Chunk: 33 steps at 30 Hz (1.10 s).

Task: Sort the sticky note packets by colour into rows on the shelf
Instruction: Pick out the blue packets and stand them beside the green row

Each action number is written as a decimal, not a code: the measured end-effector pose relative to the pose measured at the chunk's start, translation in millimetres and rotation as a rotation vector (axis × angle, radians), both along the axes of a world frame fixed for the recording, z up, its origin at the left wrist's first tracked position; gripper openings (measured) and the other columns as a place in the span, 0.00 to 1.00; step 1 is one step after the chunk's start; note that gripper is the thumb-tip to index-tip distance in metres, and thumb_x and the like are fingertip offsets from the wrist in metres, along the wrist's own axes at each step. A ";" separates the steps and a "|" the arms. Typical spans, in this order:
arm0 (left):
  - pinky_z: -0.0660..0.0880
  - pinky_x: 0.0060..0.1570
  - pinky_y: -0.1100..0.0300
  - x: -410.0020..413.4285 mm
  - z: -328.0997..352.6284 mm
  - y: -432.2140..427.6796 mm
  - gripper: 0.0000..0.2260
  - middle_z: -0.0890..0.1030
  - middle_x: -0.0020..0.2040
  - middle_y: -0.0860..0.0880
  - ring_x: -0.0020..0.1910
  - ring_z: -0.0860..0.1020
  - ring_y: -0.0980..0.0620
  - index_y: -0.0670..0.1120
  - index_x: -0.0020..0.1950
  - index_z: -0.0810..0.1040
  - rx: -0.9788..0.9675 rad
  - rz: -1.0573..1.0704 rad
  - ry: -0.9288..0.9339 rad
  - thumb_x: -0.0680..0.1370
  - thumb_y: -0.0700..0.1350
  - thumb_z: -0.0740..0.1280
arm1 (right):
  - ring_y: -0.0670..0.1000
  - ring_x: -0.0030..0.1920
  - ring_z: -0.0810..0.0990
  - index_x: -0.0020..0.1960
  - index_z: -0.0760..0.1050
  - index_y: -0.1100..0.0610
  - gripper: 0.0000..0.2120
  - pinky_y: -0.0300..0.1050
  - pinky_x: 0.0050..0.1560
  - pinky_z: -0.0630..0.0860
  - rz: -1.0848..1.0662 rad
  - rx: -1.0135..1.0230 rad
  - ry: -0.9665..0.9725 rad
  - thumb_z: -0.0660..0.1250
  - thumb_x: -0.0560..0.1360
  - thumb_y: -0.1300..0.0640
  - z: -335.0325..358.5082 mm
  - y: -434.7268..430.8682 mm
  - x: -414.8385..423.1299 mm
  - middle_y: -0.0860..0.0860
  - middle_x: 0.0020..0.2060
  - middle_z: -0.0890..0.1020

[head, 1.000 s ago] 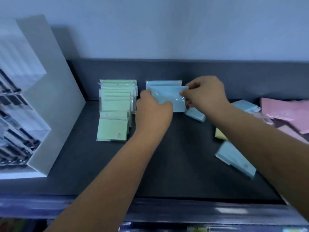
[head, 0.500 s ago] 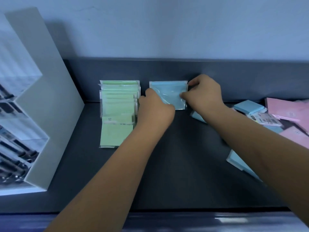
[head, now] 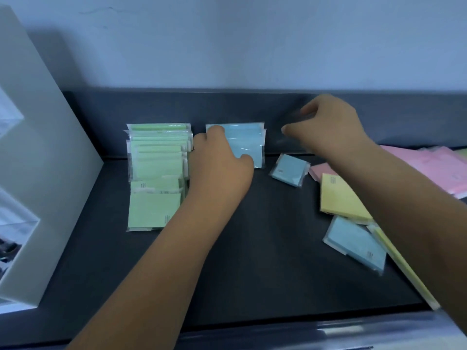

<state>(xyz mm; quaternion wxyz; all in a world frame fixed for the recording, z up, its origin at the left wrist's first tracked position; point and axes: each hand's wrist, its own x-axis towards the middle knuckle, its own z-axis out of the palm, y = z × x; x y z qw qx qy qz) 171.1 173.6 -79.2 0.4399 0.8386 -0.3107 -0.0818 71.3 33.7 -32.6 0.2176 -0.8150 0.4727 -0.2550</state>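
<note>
Mid-sort on the shelf (head: 265, 248): propping the blue row (head: 243, 141) at 12 o'clock against the back lip (head: 151, 104), left hand (head: 219, 168) curled round it, just beside the green row (head: 156, 173) at 10. Right hand (head: 328, 127) blurred at 1, grip impossible to tell. Probably next: fetching the loose blue packet (head: 289, 170) at 2, across open shelf at 6.

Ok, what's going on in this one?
A person is sorting sticky note packets on a dark shelf. The left hand holds a few blue packets upright against the back, beside a long green row. The right hand hovers just right of them, blurred and apparently empty. A small blue packet, a yellow packet and pink packets lie unsorted on the right.
</note>
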 end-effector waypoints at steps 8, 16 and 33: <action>0.71 0.51 0.61 -36.2 18.1 27.2 0.13 0.73 0.63 0.57 0.59 0.74 0.51 0.57 0.63 0.77 0.034 -0.242 -0.159 0.78 0.55 0.68 | 0.53 0.45 0.88 0.53 0.83 0.52 0.12 0.54 0.55 0.83 -0.005 0.210 -0.277 0.77 0.72 0.49 23.0 -6.8 -119.3 0.52 0.48 0.87; 0.69 0.46 0.77 -122.1 14.2 42.4 0.16 0.71 0.57 0.75 0.55 0.71 0.74 0.68 0.58 0.73 -0.051 -0.480 0.090 0.71 0.64 0.64 | 0.50 0.46 0.89 0.55 0.83 0.50 0.37 0.35 0.43 0.82 -0.030 0.465 -0.448 0.80 0.53 0.30 -17.2 -3.6 -256.8 0.52 0.49 0.88; 0.70 0.41 0.67 -273.1 -9.2 -86.7 0.09 0.77 0.54 0.73 0.56 0.74 0.71 0.63 0.52 0.80 -0.067 -0.219 -0.118 0.73 0.58 0.66 | 0.52 0.51 0.88 0.59 0.83 0.47 0.37 0.57 0.56 0.81 0.113 0.296 -0.268 0.70 0.62 0.21 -34.8 -109.1 -408.1 0.49 0.47 0.89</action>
